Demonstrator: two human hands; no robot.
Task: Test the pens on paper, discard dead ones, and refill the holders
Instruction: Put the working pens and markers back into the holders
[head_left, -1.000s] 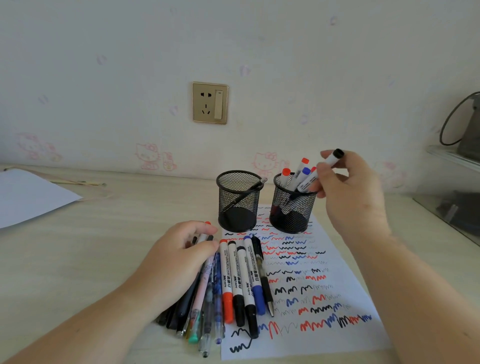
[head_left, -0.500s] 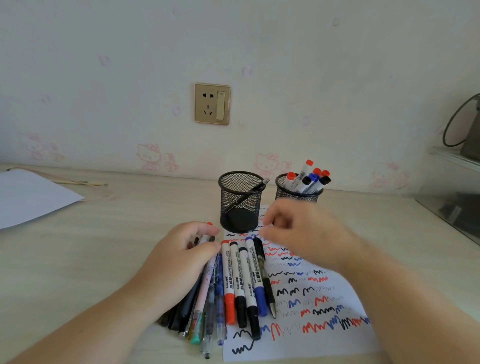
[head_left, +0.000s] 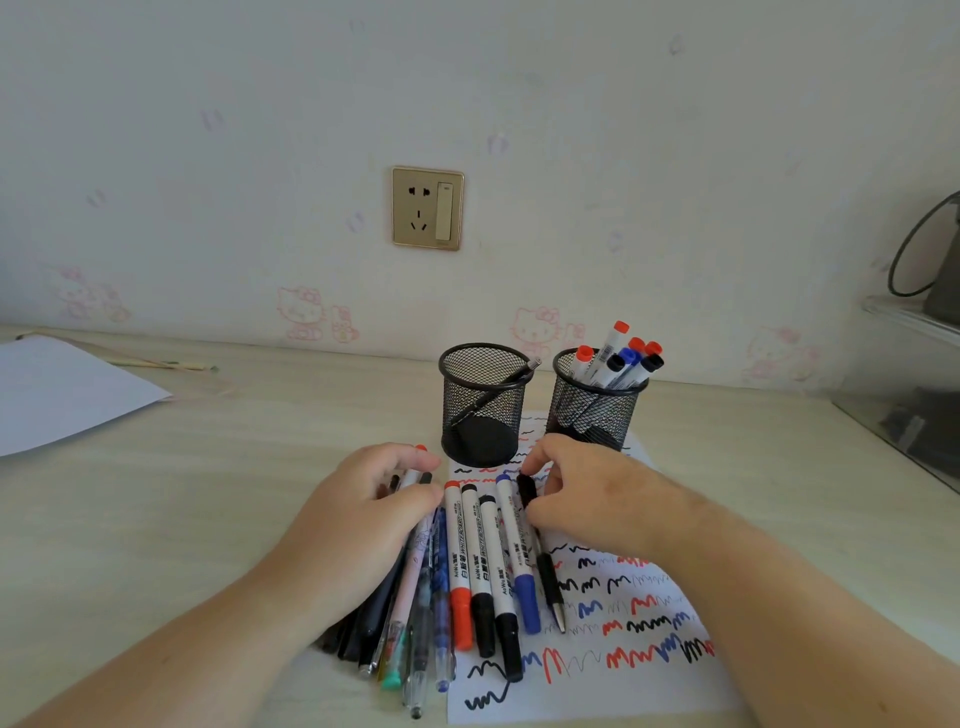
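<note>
At centre frame, our right hand (head_left: 597, 499) pinches a black pen (head_left: 540, 551) off the paper (head_left: 649, 649) for the holders (head_left: 483, 405); our left hand (head_left: 363, 525) presses flat, steadying loose pens (head_left: 415, 623).

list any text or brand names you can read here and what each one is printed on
"WHITEBOARD": along the white barrels of the red-capped whiteboard marker and the black-capped whiteboard marker lying on the scribbled white paper sheet.
"AoWo": brand near the cap end of those barrels; the characters beside it are too blurred to read.
Print on the blue-capped whiteboard marker: too small to read.
Gold wall socket plate: no readable text.
</note>
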